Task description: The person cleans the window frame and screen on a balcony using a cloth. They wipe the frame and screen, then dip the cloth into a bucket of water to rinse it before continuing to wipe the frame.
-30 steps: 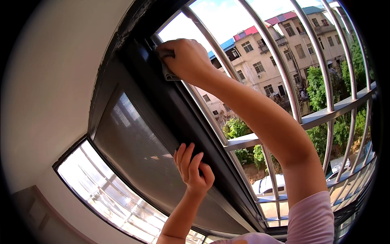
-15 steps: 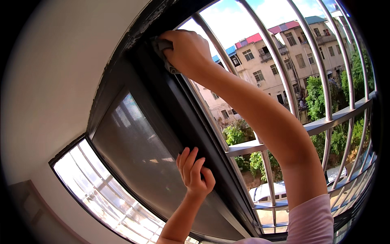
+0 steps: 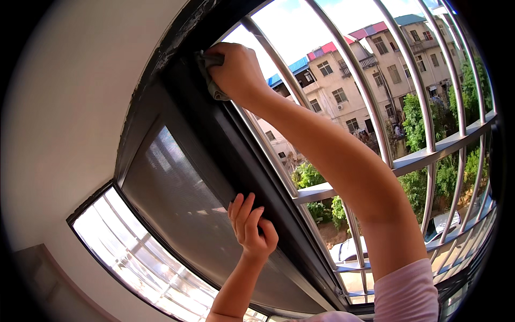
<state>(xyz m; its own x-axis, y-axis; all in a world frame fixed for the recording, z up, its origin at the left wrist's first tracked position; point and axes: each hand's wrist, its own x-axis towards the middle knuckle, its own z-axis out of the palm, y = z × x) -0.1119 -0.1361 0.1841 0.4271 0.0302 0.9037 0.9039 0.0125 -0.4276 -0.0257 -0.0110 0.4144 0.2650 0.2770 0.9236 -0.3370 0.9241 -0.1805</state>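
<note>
My right hand reaches up to the top of a black window frame. It is closed on a crumpled grey cloth, pressed against the frame's upper end close to the corner. Lower down, my left hand is on the same upright, its fingers bent over the frame's edge and its thumb apart from them. Left of that upright is a dark mesh screen panel; light reflects off its surface.
Metal security bars with a flat crossbar stand outside the opening on the right. Beyond them are a beige building, trees and parked vehicles. A white wall borders the frame on the left, and a second bright barred window is lower left.
My right hand and the cloth have shifted slightly left and down along the top of the frame. My left hand stays at about the same place on the upright.
</note>
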